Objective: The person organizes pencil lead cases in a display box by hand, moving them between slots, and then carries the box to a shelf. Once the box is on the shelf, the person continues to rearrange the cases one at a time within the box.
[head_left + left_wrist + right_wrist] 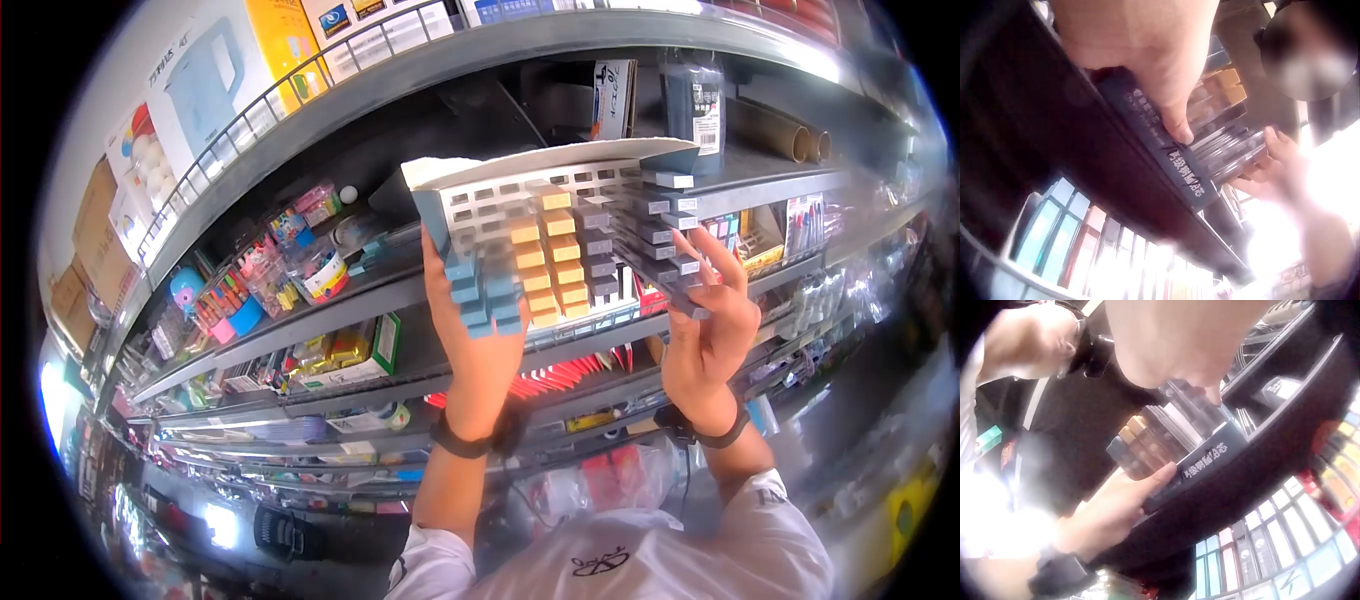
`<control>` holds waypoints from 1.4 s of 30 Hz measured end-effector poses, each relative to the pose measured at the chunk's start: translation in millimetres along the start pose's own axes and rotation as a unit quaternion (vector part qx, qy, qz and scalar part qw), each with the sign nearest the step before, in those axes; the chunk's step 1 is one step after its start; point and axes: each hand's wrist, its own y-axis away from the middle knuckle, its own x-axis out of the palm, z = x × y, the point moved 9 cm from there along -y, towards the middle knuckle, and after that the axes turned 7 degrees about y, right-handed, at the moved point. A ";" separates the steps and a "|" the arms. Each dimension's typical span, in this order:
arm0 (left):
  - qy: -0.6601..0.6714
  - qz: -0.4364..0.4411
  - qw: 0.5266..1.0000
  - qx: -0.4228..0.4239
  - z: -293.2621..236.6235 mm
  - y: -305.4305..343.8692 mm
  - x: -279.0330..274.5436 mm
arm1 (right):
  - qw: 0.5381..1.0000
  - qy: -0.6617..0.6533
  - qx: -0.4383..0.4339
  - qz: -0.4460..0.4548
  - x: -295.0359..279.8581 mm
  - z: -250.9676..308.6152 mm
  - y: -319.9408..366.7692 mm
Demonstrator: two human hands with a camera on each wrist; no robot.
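Note:
A dark blue-grey open display box with a white perforated insert holds rows of slim pencil lead cases. Blue-capped cases stand at its left end, yellow-capped ones in the middle, dark grey ones further right. My left hand grips the box's left end from below, its thumb lying along the lettered front in the left wrist view. With thumb and fingers my right hand pinches dark pencil lead cases at the right end; their lower parts sit behind the box front.
Metal shelves run behind and below the box. Jars of colourful stationery stand at the left, cardboard tubes at the upper right. Below the box, a row of upright coloured packs fills a shelf.

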 end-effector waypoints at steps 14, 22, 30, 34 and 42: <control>0.355 -0.029 0.893 -0.273 -29.1 101.9 55.4 | 0.983 0.108 0.147 0.028 -90.5 17.1 73.1; 0.591 0.066 0.700 -0.395 -47.8 170.0 108.2 | 0.964 0.098 0.239 -0.056 -137.9 -16.9 128.9; 0.540 0.178 0.593 -0.571 -26.2 266.5 100.0 | 0.938 0.028 0.335 0.080 -125.7 -43.9 187.2; 0.565 0.114 0.527 -0.624 -14.6 297.8 79.5 | 0.922 -0.063 0.359 0.130 -100.6 -43.9 208.4; 0.601 0.123 0.503 -0.609 4.3 346.9 34.3 | 0.880 -0.070 0.429 0.190 -42.9 -43.3 225.7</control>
